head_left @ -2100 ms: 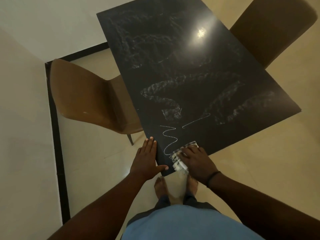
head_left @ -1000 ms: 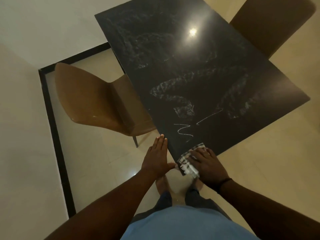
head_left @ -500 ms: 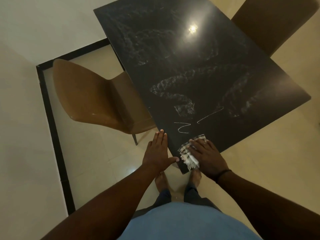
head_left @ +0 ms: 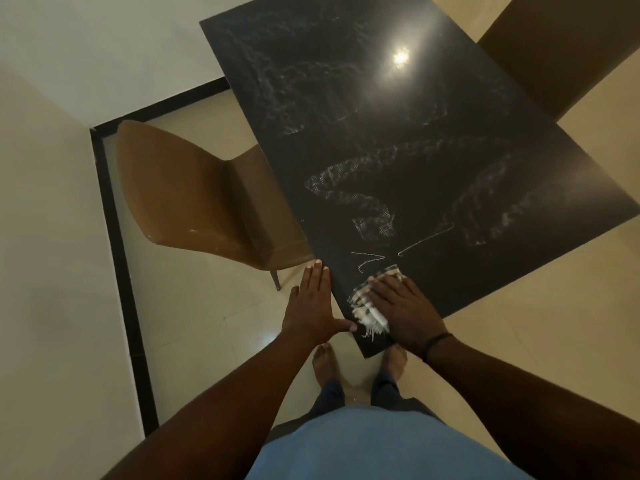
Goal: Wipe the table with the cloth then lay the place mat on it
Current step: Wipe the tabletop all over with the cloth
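Note:
A black table (head_left: 398,140) fills the upper middle, streaked with white chalk smears and a thin chalk zigzag (head_left: 369,261) near its close corner. My right hand (head_left: 401,310) presses flat on a checked, fringed cloth (head_left: 367,310) lying on that corner, just below the zigzag. My left hand (head_left: 311,306) rests flat with fingers spread along the table's left edge, thumb touching the corner beside the cloth. No place mat is in view.
A brown chair (head_left: 194,199) stands at the table's left side, its seat tucked under the edge. Another brown chair (head_left: 568,50) is at the far right. A white wall with a black skirting (head_left: 117,244) runs on the left. My bare feet (head_left: 325,362) stand below the corner.
The chalk zigzag by the near corner has become shorter as my right hand rubbed the cloth over it. The left hand has stayed on the table's edge.

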